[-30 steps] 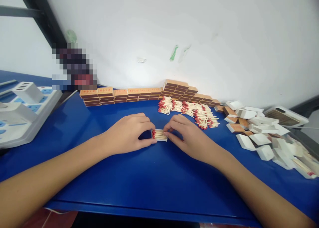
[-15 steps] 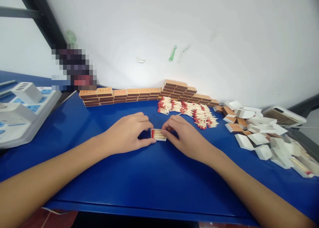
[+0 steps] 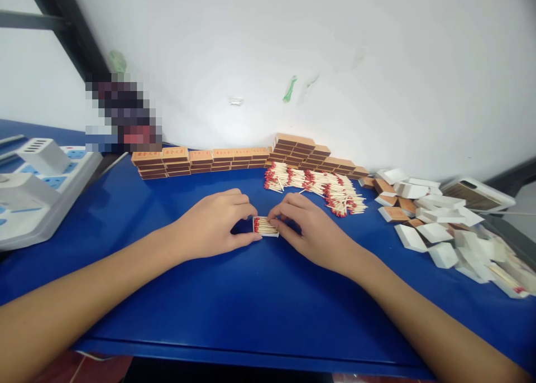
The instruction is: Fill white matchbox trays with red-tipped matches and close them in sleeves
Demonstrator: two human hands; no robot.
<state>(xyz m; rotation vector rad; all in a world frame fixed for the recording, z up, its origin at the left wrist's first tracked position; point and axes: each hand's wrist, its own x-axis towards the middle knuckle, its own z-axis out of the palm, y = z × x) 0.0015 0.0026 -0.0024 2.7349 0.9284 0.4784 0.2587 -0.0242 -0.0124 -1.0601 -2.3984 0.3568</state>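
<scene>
A small white matchbox tray [image 3: 272, 235] filled with red-tipped matches [image 3: 263, 225] lies on the blue table between my hands. With thumb and forefinger my left hand [image 3: 213, 222] grips the tray's left end, by the match heads. My right hand [image 3: 307, 229] has its thumb and fingertips pinched over the right ends of the matches in the tray; its fingers partly cover that end. Behind my right hand spreads a heap of loose matches [image 3: 341, 190].
Brown closed matchboxes [image 3: 201, 158] stand stacked in a row along the wall. At the right lie empty white trays [image 3: 444, 255], some box sleeves [image 3: 393, 214] and a phone [image 3: 477, 194]. A white power strip [image 3: 54, 204] with plugs sits at the left on the table [image 3: 234, 310].
The fingertips of my right hand have shifted slightly left over the matches. My left hand and the tray stay almost where they were.
</scene>
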